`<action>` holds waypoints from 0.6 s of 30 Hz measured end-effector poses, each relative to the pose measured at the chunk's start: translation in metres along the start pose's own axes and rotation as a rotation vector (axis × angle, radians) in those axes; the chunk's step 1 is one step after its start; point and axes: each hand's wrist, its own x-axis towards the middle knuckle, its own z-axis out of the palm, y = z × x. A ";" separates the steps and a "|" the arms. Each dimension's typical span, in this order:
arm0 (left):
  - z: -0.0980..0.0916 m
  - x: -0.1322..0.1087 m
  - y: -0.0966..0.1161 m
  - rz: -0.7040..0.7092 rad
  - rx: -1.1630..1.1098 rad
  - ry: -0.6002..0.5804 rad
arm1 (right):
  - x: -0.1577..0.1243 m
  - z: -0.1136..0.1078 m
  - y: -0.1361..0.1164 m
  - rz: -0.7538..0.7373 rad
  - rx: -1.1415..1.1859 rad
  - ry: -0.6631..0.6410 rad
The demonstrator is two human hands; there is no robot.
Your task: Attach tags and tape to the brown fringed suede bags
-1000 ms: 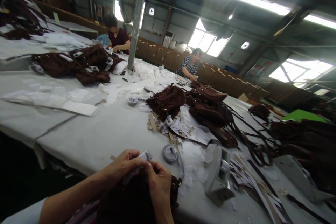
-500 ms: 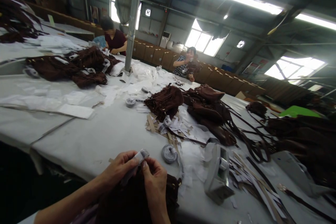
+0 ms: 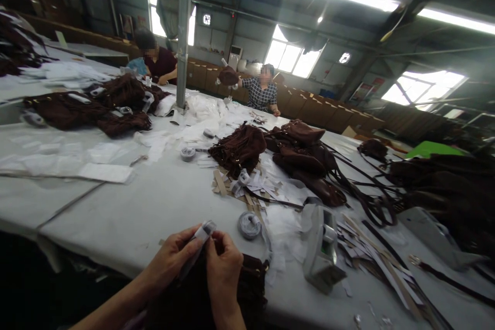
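Between my hands is a grey-white wrapped strap (image 3: 204,229), folded over at its top end. My left hand (image 3: 175,253) is closed on it from the left, thumb pressed along the wrapping. From the right, my right hand (image 3: 225,267) pinches the same strap near the fold; its fingertips are partly hidden. Below both hands a dark brown fringed bag (image 3: 252,279) rests at the table's near edge, largely covered by my arms. A coiled grey-wrapped strap (image 3: 249,225) lies just beyond my right hand, its tail running down toward the bag.
A grey tape dispenser (image 3: 324,252) stands to the right, beside paper strips (image 3: 377,258). Brown bags (image 3: 237,147) and long straps lie farther back. More bags (image 3: 65,109) are at left, near a metal post (image 3: 182,36). Two co-workers are across the table.
My hands keep their hold on the strap, with slight finger movement. A co-worker at the back has swung a brown bag out to the left. The view has shifted slightly.
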 end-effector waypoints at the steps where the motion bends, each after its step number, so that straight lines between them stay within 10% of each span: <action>1: 0.000 0.000 -0.001 -0.004 0.000 0.006 | 0.001 0.000 0.000 -0.022 -0.020 0.006; 8: 0.003 -0.003 -0.013 -0.028 -0.073 0.074 | -0.002 -0.004 -0.007 0.145 0.442 -0.342; 18: -0.013 -0.001 -0.012 0.032 0.091 0.143 | -0.033 0.012 -0.015 0.361 0.891 -0.523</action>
